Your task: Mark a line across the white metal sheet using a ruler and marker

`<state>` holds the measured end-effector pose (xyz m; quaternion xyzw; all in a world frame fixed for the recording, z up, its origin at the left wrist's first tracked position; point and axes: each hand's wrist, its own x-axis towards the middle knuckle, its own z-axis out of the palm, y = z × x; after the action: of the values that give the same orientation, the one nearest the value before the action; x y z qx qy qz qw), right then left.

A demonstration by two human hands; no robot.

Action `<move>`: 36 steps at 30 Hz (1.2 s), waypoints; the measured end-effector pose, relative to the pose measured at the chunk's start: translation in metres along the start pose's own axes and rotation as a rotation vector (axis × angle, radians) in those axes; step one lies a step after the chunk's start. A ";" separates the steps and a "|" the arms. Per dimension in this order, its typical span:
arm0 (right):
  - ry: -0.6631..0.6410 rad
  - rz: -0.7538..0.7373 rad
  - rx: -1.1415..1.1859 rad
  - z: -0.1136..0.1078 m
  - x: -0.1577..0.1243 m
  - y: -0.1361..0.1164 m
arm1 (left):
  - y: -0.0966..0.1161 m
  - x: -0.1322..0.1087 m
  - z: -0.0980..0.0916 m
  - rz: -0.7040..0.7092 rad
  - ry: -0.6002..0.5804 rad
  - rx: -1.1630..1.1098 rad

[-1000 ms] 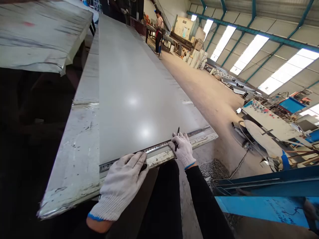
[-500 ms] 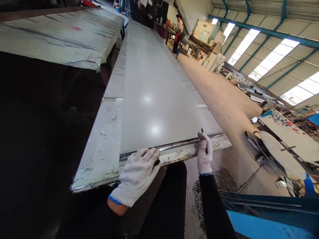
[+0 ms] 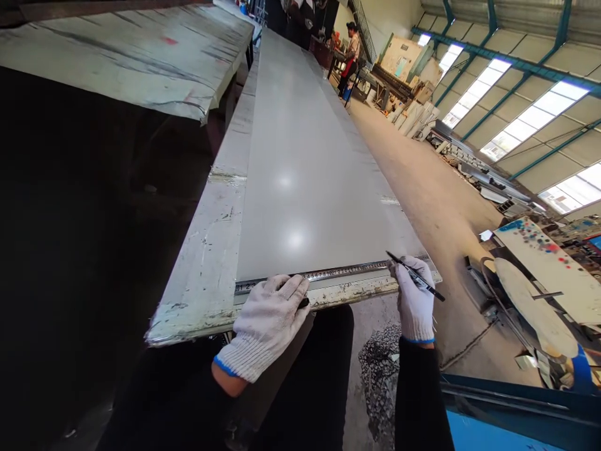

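A long grey metal sheet (image 3: 300,156) lies on a scuffed white table (image 3: 211,250) and runs away from me. Across its near end lies a steel ruler (image 3: 328,274). My left hand (image 3: 270,319), in a white knit glove, rests with its fingers spread flat on the ruler's left part, over something small and dark. My right hand (image 3: 414,297), also gloved, is closed on a black marker pen (image 3: 413,275) at the sheet's near right corner, the pen's tip pointing left over the ruler's right end.
Another covered table (image 3: 131,56) stands to the left beyond a dark gap. A person (image 3: 352,47) stands at a far workbench. To the right are a dusty floor (image 3: 422,188), round metal parts (image 3: 535,300) and a blue frame (image 3: 507,407).
My right hand has slid along the ruler from its middle to the right end, and the pen has tipped from upright to slanted. The left hand stays on the ruler. My view has shifted.
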<state>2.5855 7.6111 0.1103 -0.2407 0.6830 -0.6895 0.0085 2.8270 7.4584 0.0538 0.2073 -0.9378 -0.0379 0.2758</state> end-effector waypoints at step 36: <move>-0.401 -0.145 -0.349 0.026 -0.014 0.046 | -0.003 -0.005 0.009 -0.005 0.030 0.046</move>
<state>2.5918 7.5884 0.0612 -0.4183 0.7572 -0.4989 0.0526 2.8269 7.4576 0.0427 0.2163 -0.9337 -0.0138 0.2851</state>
